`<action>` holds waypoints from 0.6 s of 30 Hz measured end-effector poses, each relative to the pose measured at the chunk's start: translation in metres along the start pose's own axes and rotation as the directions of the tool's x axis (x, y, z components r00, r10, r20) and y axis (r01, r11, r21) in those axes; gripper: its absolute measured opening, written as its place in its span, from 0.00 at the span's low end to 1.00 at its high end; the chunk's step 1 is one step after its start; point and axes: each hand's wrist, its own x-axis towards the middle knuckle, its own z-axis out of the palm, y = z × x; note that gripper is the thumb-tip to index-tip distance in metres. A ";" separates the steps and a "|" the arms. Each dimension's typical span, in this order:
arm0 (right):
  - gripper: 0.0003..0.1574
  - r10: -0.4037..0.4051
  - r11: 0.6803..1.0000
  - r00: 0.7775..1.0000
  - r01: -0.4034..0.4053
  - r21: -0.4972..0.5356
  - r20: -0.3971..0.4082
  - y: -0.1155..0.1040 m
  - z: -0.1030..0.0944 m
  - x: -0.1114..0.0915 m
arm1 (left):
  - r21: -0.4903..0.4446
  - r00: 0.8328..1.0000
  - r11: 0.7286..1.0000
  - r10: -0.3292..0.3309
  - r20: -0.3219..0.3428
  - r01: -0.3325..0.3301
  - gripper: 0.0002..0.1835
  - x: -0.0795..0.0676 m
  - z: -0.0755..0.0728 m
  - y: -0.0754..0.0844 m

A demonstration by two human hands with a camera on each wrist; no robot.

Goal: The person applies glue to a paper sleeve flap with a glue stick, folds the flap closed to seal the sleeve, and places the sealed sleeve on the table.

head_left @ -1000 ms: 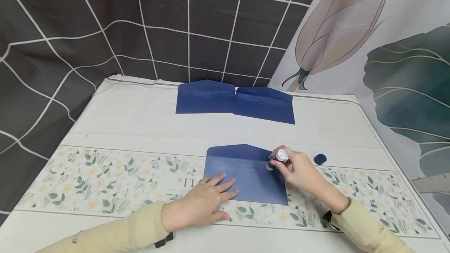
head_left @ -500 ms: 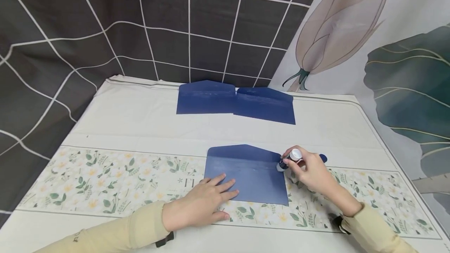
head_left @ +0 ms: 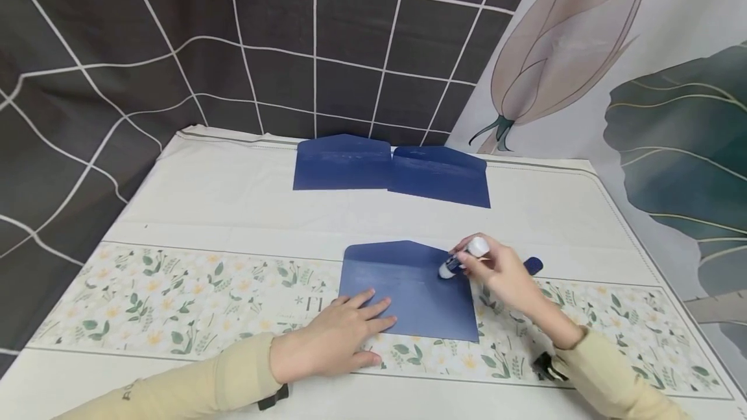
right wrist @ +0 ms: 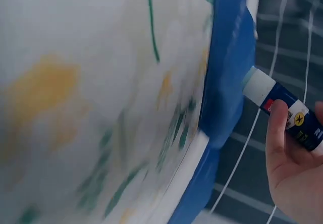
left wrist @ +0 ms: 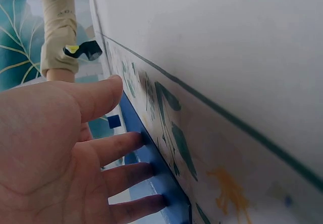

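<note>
A dark blue envelope (head_left: 408, 303) with its pointed flap (head_left: 403, 253) spread away from me lies on the flowered band of the tablecloth. On its lower left part rests my left hand (head_left: 335, 336), fingers spread and straight; the left wrist view shows the fingertips (left wrist: 151, 200) on the blue paper. My right hand (head_left: 504, 274) grips a glue stick (head_left: 461, 259), tilted, its white glue end down at the envelope's right side below the flap fold. In the right wrist view the glue stick (right wrist: 287, 110) shows a blue label, held between thumb and fingers.
Two more blue envelopes, a left one (head_left: 341, 170) and a right one (head_left: 440, 177), lie side by side at the table's back edge, flaps up. A dark blue cap (head_left: 533, 266) sits right of my right hand. A dark gridded curtain (head_left: 350, 31) hangs behind the table (head_left: 222, 193).
The glue stick in my right hand moved right to the envelope's edge, then back left onto the paper. My left hand and the envelopes stayed in place.
</note>
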 end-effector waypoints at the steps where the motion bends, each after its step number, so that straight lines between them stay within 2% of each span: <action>1: 0.08 -0.026 0.999 0.999 0.027 -0.035 0.020 -0.002 0.006 0.001 | 0.000 1.000 1.000 0.001 -0.003 -0.001 0.32 0.000 0.000 0.000; 5: 0.07 -0.100 0.986 0.991 0.110 -0.128 0.084 -0.011 0.024 0.006 | 0.006 1.000 1.000 0.005 -0.009 -0.005 0.31 0.000 0.001 -0.001; 8: 0.08 -0.140 0.977 0.984 0.156 -0.146 0.113 -0.015 0.032 0.009 | 0.006 1.000 1.000 0.003 -0.004 -0.003 0.31 0.000 0.001 -0.001; 13: 0.08 -0.183 0.965 0.972 0.207 -0.162 0.150 -0.018 0.039 0.012 | 0.013 1.000 1.000 -0.002 -0.003 0.002 0.31 0.000 0.002 -0.001; 18: 0.08 -0.238 0.938 0.958 0.270 -0.219 0.159 -0.016 0.040 0.010 | 0.021 1.000 1.000 0.003 -0.014 -0.003 0.31 0.000 0.002 -0.001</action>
